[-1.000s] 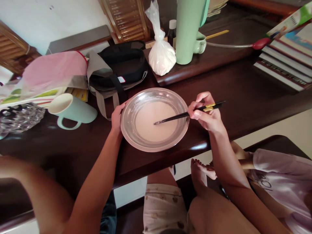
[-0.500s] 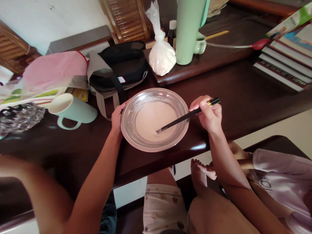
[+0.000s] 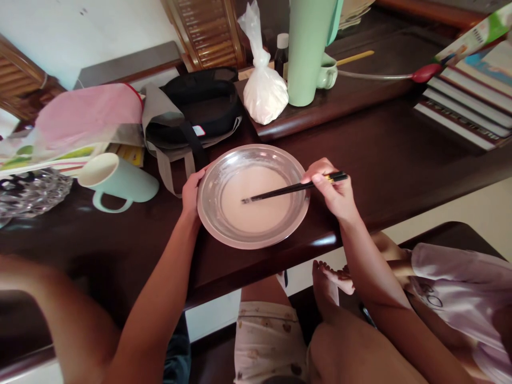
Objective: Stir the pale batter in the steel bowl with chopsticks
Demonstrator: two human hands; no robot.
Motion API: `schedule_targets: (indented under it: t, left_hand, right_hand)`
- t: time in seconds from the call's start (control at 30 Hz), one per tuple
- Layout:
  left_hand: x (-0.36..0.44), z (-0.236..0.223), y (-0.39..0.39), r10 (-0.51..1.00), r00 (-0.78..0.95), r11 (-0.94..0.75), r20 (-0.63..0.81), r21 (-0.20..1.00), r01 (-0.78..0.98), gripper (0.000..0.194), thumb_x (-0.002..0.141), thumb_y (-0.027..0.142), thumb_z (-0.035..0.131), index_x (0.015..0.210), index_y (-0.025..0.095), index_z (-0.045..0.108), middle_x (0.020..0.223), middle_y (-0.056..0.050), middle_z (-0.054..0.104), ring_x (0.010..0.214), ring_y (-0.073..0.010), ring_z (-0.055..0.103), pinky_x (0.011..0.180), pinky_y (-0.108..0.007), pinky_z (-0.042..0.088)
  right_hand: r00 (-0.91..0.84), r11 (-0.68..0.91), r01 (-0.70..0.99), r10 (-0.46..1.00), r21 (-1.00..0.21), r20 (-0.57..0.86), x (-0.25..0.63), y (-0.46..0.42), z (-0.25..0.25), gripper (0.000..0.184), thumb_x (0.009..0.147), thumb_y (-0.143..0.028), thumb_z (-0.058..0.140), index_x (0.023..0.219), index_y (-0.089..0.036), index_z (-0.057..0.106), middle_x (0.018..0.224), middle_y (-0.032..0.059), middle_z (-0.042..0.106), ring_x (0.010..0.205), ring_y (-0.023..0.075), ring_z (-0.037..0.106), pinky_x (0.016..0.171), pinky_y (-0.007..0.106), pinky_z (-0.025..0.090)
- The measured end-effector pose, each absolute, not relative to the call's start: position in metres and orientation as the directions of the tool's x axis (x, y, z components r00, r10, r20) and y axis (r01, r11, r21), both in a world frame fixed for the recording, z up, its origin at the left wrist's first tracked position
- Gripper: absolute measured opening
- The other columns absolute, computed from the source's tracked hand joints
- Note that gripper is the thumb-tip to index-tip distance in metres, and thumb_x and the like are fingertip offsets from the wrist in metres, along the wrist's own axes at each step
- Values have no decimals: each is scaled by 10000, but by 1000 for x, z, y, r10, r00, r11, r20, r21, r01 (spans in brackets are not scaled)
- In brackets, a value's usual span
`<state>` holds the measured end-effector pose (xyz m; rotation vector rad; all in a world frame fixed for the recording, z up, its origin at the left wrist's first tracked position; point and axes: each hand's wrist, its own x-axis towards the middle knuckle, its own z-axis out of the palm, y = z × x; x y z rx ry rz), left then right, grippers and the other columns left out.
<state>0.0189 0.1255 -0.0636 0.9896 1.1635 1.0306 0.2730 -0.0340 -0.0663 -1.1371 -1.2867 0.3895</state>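
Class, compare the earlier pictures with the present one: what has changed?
The right hand has moved left, carrying the chopsticks; their tips now sit farther left in the pale liquid. Nothing was let go. The left hand still holds the metal bowl, which stayed put.

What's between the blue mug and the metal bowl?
Between the blue mug and the metal bowl, the head view shows a grey bag strap, dark tabletop, and the left hand against the bowl's side.

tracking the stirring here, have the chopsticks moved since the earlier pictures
Yes, the chopsticks have moved: their tips are now farther left within the steel bowl.
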Motion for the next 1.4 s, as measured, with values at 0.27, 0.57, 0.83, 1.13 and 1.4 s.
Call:
schedule_targets:
  t: [0.27,0.57,0.83,1.13,1.4]
  left_hand:
    - [20,-63,125,969,93,237,-227,965,-109,237,711,343,600,854,202,726,791,-17,718,940,-225,675,827,-319,537]
    - [19,-63,125,973,90,221,-214,972,-84,274,716,358,602,899,200,733,795,-16,726,910,-219,679,812,-313,538]
    - [20,-61,124,963,141,247,-231,962,-113,279,726,342,576,897,184,730,793,-17,726,903,-213,678,810,-308,534]
    - [21,-63,125,966,99,249,-237,959,-136,238,720,321,592,864,195,733,758,-4,722,902,-203,681,836,-298,527]
    - [20,-63,125,972,106,220,-208,969,-112,246,725,325,593,872,185,732,816,-18,730,928,-209,675,835,-299,530]
  right_hand:
    - [579,474,298,600,-829,552,277,-32,-71,405,952,-475,489,661,-253,661,656,19,613,690,179,621,740,384,527]
    - [345,464,344,746,-816,570,273,-33,-66,232,934,-383,566,799,-243,692,815,24,734,882,197,665,849,397,518]
    - [332,512,199,767,-836,549,273,-34,-66,266,946,-372,551,744,-226,645,709,5,681,727,161,669,698,329,534]
    - [493,501,134,715,-855,496,276,-32,-69,340,960,-387,520,697,-223,659,639,-9,650,636,141,664,647,306,540]
    - [415,486,317,701,-814,580,274,-32,-67,255,941,-334,568,757,-234,714,757,16,690,816,172,669,794,357,525]
